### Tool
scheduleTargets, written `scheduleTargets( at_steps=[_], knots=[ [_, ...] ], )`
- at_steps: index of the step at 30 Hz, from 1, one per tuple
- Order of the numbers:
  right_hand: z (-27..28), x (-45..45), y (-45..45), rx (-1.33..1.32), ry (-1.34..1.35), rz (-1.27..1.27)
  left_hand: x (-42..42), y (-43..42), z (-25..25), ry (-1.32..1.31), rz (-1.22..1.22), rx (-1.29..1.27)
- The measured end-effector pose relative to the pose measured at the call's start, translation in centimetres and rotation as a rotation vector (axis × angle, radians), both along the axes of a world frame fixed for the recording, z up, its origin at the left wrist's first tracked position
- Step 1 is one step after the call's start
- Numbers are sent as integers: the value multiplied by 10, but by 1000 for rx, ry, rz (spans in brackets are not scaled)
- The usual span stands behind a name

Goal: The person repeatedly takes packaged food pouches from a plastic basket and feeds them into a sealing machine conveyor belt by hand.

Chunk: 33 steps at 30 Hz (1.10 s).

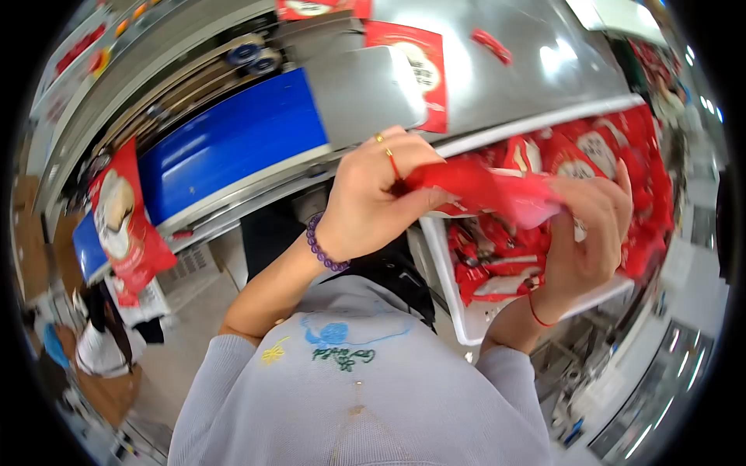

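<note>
My left hand (381, 190), with a purple bead bracelet at the wrist, is closed on one end of a red packet (470, 186). The other end is gripped by my right hand (587, 225), whose fingers are blurred by motion. The packet is smeared too, so its print cannot be read. Both hands are above a white bin (448, 287). In the bin lie many small red packets (497, 268) and, toward the right, larger red printed bags (583, 155).
A blue conveyor belt (233, 140) runs to the left, with a red printed bag (124, 210) at its far end. On the steel table (536, 85) are a flat red pouch (435, 97), a metal plate (350, 101) and a small red sachet (491, 46).
</note>
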State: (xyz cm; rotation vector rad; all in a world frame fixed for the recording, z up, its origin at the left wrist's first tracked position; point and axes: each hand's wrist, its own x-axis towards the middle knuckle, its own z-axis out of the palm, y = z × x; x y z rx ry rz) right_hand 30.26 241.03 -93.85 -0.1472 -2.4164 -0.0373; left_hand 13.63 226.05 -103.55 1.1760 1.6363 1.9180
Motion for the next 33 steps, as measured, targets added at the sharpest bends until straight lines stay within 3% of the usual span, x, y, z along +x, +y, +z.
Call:
scheduleTargets(
  at_steps=[1, 2, 3, 4, 5, 6, 7, 9, 11, 13, 15, 16, 19, 23, 25, 27, 28, 33],
  knots=[
    [-46, -26, 5, -412, 445, -26, -9, -16, 0, -174, 96, -51],
    [-52, -34, -1, -579, 454, -1, -15, -19, -5, -50, 127, -22],
    [-57, -39, -1, -755, 464, 51, -14, -23, -2, -317, 139, -28],
    [-73, -45, 0, -980, 280, -16, -24, -32, 2, -460, 135, 1],
    [-90, -55, -3, -1431, 239, 72, -30, -40, 5, -598, 124, 30],
    [-106, -59, 3, -1566, 30, -39, -38, -48, 0, -575, 94, 20],
    [-116, -72, -3, -1608, 163, 142, -46, -54, -8, -551, 60, 11],
    [-115, -90, -2, -1512, 158, 142, -60, -56, -20, -498, 106, 12],
    [-122, -105, 7, -1506, 176, 79, -85, -54, -36, -741, 96, -52],
    [-136, -122, 24, -1438, 202, 0, -104, -46, -46, -597, 159, -91],
    [-143, -141, 36, -1360, 113, -92, -121, -37, -76, -212, 382, -256],
    [-144, -150, 37, -1363, 97, -81, -124, -33, -73, -218, 399, -258],
    [-145, -169, 42, -1398, 124, -18, -135, -22, -67, -675, 464, -156],
    [-145, -180, 66, -1469, 222, 2, -157, -37, -69, -716, 582, -153],
    [-144, -183, 71, -1430, 196, 11, -151, -49, -64, -714, 424, -215],
    [-139, -186, 63, -1413, 195, 21, -127, -34, -46, -730, 480, -302],
    [-138, -187, 59, -1397, 161, 17, -126, -34, -60, -718, 401, -351],
    [-138, -191, 52, -1367, 128, -22, -134, -17, -77, -715, 489, -168]
  ],
)
